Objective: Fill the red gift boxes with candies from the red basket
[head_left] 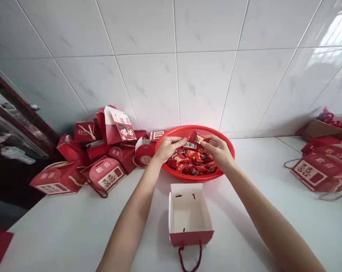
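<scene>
My left hand (167, 148) pinches the left end of a red wrapped candy (190, 145) with pale lettering, over a red plastic basket (197, 178). My right hand (217, 152) is closed at the right side, its thumb and fingers on a red candy packet (196, 136) that overlaps the first. Below them, a heap of red wrapped candies (193, 162) lies in the basket. In front of it stands an open gift box (191, 238), white inside, with a dark red cord handle hanging towards me. Nothing but its slots shows inside.
Several red gift boxes (108, 175) are piled left of the basket, one with a pale picture card (124, 126). More red boxes (315, 172) and a cardboard carton (319, 129) sit at the right. A tiled wall (148, 87) rises behind the white counter (83, 230).
</scene>
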A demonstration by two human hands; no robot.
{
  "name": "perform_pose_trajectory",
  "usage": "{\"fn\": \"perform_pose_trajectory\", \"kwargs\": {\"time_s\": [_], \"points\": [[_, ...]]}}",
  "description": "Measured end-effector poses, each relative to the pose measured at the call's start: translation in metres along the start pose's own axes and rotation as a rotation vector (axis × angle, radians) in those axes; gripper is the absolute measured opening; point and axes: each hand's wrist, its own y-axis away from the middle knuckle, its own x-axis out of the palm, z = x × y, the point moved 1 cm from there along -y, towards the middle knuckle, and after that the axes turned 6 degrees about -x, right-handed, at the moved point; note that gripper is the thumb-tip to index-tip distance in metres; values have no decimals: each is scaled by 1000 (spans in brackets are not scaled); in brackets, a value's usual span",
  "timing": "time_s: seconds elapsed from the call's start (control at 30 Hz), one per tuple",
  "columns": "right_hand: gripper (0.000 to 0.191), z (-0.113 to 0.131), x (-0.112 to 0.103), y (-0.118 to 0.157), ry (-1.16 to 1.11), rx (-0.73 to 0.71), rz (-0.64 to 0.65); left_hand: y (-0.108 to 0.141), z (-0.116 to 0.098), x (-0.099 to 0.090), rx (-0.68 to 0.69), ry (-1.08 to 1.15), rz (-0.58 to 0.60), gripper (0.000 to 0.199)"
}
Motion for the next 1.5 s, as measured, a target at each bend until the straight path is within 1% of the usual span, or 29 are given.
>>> {"fn": "perform_pose_trajectory", "kwargs": {"time_s": [0.13,0.27,0.37,0.43,0.57,0.7,0.9,1.1,1.23,1.33,1.5], "points": [[48,-1,-2,-2,8,7,10,0,2,0,-25,38,1,41],[44,-2,-5,-2,0,8,17,2,0,2,-22,60,-7,43],[45,-4,-8,-3,-1,-4,-29,2,-1,2,-66,99,-13,47],[47,-5,-10,-4,7,5,-68,3,-1,1,-88,105,14,46],[47,-7,-12,-4,14,10,-87,3,-1,0,-48,19,106,39],[45,-6,-11,-3,23,-19,-79,3,1,-1,-32,-1,116,42],[39,-1,-8,-1,17,-59,-33,1,2,-2,-9,0,111,39],[41,-3,-8,-2,-6,-14,-60,4,-1,-1,-44,28,114,39],[41,-4,-9,-3,19,6,-81,3,0,-1,-68,28,111,38],[41,-3,-10,-2,44,15,-89,2,0,-1,-61,16,98,40],[42,0,-6,0,63,22,-9,2,-1,1,-46,10,117,45]]}}
